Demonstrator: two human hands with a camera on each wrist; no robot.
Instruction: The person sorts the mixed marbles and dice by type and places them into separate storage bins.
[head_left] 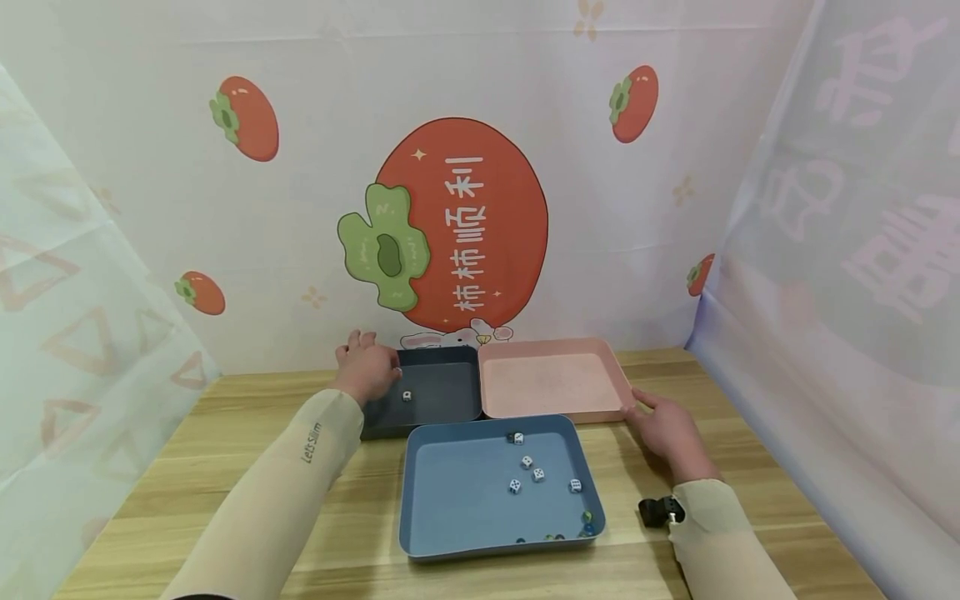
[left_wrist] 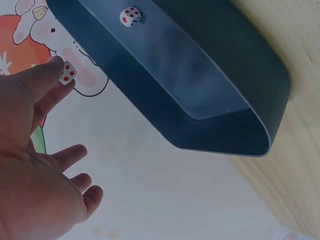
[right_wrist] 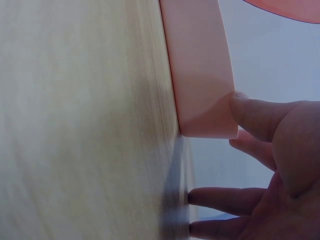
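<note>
My left hand [head_left: 367, 369] is above the left side of the dark navy tray [head_left: 450, 383]. Between thumb and forefinger it pinches a white die [left_wrist: 68, 73] with red dots; the other fingers are spread. Inside that tray lies another die [head_left: 407, 396]. At the near right corner of the pink tray [head_left: 551, 375], my right hand [head_left: 667, 429] holds the edge, with the thumb [right_wrist: 242, 107] on the rim and the forefinger beside the corner. The blue tray [head_left: 450, 492], in front, contains several white dice [head_left: 527, 462] and a few glass marbles [head_left: 587, 528] along its near side.
All three trays stand close together on a wooden table [head_left: 352, 517]. A cloth backdrop [head_left: 300, 208] printed with persimmons rises behind them, and cloth hangs at both sides. A small black device [head_left: 662, 511] is at the right wrist.
</note>
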